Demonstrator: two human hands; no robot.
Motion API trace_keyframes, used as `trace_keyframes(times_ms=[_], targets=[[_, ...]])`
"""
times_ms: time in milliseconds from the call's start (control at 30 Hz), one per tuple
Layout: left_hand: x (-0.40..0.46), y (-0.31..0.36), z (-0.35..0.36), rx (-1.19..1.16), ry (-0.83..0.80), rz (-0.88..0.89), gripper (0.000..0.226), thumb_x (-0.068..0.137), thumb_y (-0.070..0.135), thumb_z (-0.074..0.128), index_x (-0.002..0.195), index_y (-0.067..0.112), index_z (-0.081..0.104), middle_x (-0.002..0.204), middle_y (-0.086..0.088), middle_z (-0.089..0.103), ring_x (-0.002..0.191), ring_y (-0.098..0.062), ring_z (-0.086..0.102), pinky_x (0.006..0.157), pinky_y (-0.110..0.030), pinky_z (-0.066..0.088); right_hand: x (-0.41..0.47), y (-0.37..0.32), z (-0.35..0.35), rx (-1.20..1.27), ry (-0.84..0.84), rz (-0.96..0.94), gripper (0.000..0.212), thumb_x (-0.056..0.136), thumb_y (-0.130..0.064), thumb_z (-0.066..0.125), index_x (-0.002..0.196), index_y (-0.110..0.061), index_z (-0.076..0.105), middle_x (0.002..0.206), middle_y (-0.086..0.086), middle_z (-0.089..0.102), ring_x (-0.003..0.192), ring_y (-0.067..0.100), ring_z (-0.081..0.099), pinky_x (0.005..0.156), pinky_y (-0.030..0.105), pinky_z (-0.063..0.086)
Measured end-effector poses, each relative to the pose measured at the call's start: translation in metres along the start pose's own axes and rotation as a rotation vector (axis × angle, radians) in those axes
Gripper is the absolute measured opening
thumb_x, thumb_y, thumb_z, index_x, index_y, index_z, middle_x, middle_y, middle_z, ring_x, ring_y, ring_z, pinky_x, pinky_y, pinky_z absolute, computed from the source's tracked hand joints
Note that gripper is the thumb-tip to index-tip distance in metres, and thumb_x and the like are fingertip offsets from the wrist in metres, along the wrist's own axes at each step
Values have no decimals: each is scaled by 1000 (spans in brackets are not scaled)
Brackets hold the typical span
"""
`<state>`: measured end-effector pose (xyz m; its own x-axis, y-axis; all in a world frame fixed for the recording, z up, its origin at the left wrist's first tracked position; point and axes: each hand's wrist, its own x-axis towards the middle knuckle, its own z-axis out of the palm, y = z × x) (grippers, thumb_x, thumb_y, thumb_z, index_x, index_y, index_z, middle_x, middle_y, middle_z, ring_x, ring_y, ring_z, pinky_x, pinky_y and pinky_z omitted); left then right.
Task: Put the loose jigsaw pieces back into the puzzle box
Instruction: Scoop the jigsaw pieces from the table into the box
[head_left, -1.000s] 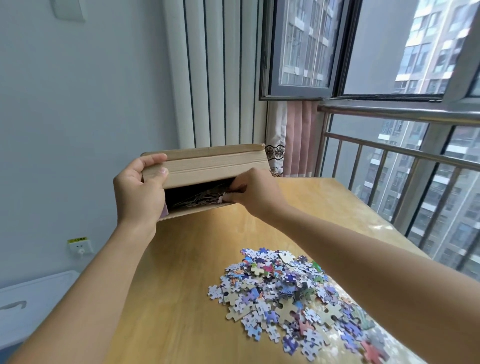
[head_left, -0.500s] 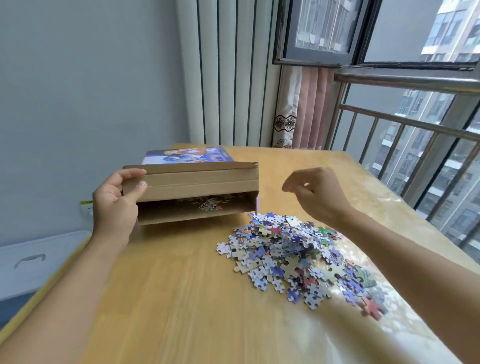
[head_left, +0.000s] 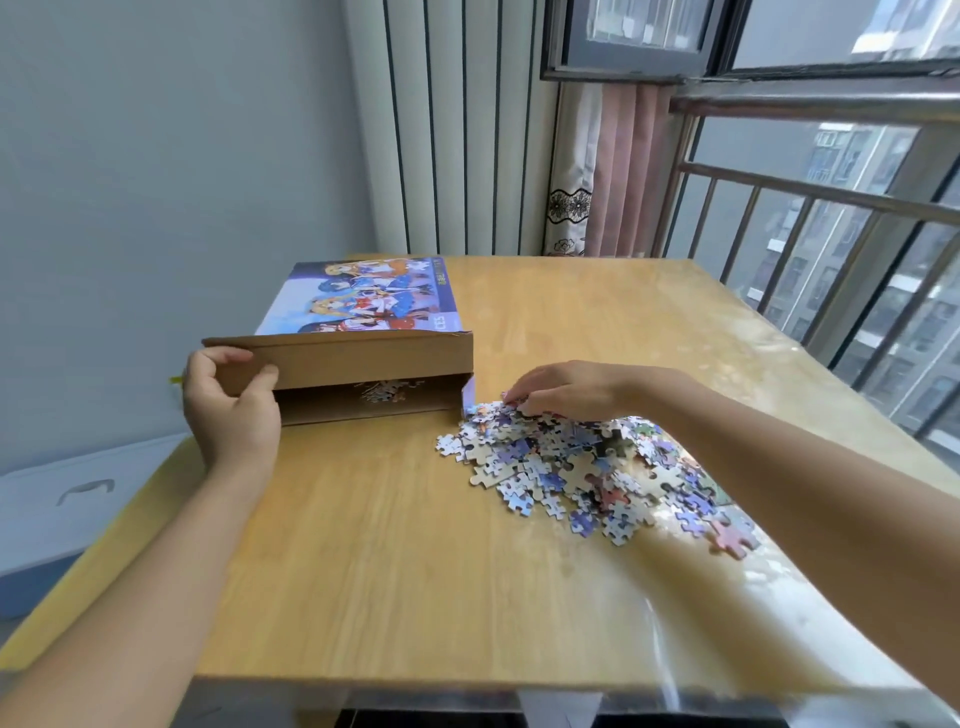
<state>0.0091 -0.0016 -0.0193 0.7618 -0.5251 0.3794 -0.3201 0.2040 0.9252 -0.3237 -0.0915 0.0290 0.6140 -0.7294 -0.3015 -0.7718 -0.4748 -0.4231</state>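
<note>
Cardboard puzzle box (head_left: 358, 332), flap ajar

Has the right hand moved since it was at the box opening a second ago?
Yes. The right hand has left the puzzle box opening and come down to the right onto the pile of pieces on the table.

A wooden table (head_left: 395, 545) stands beside a pink curtain (head_left: 623, 171).

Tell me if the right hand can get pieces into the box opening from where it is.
Probably yes. The right hand rests on the pile of pieces beside the box; the left hand holds the flap up, leaving the opening free.
</note>
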Motion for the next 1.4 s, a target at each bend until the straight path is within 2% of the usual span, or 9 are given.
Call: trace_keyframes(times_ms=[100,233,367,533,667,867,1000,1167,1400], targets=[[-14,7,6,118,24,25,36,77,10,74,103,22,53,125,0,42,113,-16,50,96,-22,40,-22,5,-2,-24,62,16,50,96,-57,53,142,-38,52,150,-12,49,138,15,44,115,39,32],[-42,10,16,278,-33,-71,50,76,17,82,115,13,51,152,-13,29,140,-31,36,106,-30,35,-57,15,-10,-102,97,39,107,63,-75,77,153,-47,27,162,-19,26,147,11,29,121,42,27],[-67,11,25,283,-120,-65,57,74,22,87,121,18,54,148,-12,32,135,-24,39,105,-24,31,-71,20,-6,-203,8,111,137,41,-73,88,154,-52,13,163,-17,22,149,16,26,120,50,29],[-74,14,26,371,-173,-39,52,76,16,87,121,17,60,143,-16,39,133,-28,41,102,-25,32,-64,17,3,-191,24,69,108,60,-56,91,149,-55,29,155,-12,39,140,19,41,112,47,40],[-74,13,28,321,-337,132,33,74,21,89,100,22,69,105,-6,69,93,-24,65,85,-33,50,-59,16,4,-216,114,68,86,71,-49,86,144,-52,42,143,-6,50,124,23,53,99,46,50],[-59,28,16,552,-122,712,41,67,4,87,95,9,58,101,-15,57,95,-34,49,84,-43,37,-61,23,8,-201,151,45,97,63,-62,86,146,-50,36,146,-11,42,129,18,48,104,44,46],[-25,25,8,857,-208,698,54,81,22,81,130,14,61,113,-18,68,103,-41,56,90,-47,35,-60,19,8,-250,116,53,91,70,-57,84,148,-45,39,145,-8,47,130,20,49,104,43,46],[-6,54,12,871,-332,679,12,92,15,66,94,14,77,81,-23,71,72,-47,60,66,-45,48,-59,21,1,-229,165,36,68,75,-41,86,136,-40,56,134,-8,61,114,21,60,96,43,52],[22,114,46,773,-285,772,19,87,14,52,85,19,70,70,-11,66,67,-40,55,64,-40,45,-59,22,-13,-156,319,28,44,80,-20,82,122,-23,68,114,-1,72,97,21,67,87,39,58]])
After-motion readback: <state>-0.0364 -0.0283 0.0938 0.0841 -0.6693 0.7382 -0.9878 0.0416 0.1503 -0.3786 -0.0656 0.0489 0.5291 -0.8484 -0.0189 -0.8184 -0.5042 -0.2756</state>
